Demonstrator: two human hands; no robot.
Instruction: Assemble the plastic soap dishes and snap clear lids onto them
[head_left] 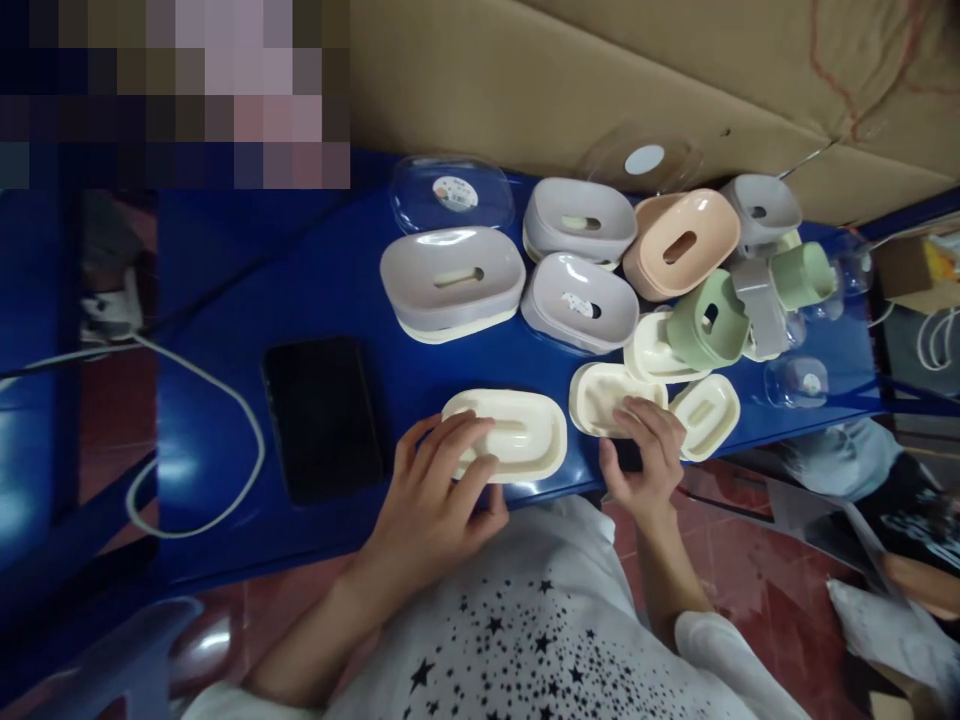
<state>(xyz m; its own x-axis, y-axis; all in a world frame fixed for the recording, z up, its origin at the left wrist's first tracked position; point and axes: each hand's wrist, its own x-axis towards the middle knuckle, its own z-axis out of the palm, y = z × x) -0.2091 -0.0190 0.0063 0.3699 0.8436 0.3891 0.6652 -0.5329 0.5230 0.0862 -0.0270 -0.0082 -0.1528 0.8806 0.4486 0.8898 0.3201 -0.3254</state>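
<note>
Cream plastic under both my hands: my left hand point(442, 480) lies on the near left end of a cream tray point(517, 432) that sits at the near edge of the blue table point(210, 430), its long axis running left to right, with the raised slotted ridge just beyond my fingertips. My left fingers point(469, 430) are spread apart and draped over the tray's rim, the thumb against its near side, so the hand cups the end without clamping it. Most of the tray lies to the right of and a little beyond those fingers. My right hand point(645, 455) rests on a second, smaller cream tray point(600, 395) just to the right, fingers loosely apart over its near right corner, thumb tucked below the table edge; I cannot tell whether that thumb grips anything. A third cream tray point(709, 415) touches the right side of that hand. The two trays under my hands stand just beside each other, a narrow strip of blue between them, so each hand is nearer its own. Farther off stand grey dishes point(454, 275), a peach dish point(679, 240), green pieces point(709, 320) and clear lids point(450, 190). A black phone point(322, 415) lies to the left, a white cable point(247, 410) curling past it.
</note>
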